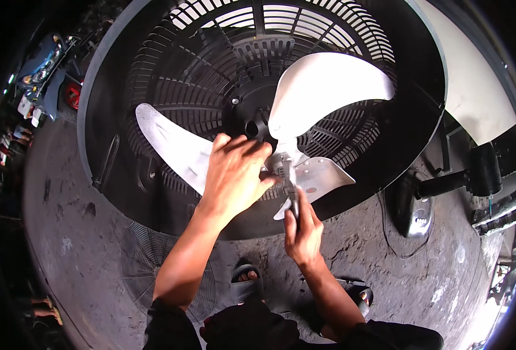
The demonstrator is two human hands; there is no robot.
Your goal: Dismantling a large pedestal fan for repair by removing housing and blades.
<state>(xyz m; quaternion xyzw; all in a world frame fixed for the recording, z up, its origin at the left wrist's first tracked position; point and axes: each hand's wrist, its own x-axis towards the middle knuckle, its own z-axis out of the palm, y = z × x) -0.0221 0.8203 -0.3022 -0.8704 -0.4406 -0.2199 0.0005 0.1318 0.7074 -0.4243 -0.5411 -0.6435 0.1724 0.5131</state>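
Note:
A large round black fan housing [89, 146] with slotted grille lies beneath a white three-bladed fan [334, 87] with a metal hub [281, 156]. My left hand [234, 175] is closed beside the hub, over the lower end of the left blade; what its curled fingers hold is partly hidden. My right hand [302, 236] grips the handle of a grey metal tool [290, 182], apparently a wrench or pliers, whose head is at the hub just right of my left thumb.
A round wire grille [138, 262] lies on the concrete floor [77, 233]. At right are a black motor on an arm [484, 169], a stand base with cord [415, 216] and a pale panel [480, 87]. A motorbike [45, 64] stands upper left; someone's foot [53, 312] shows lower left.

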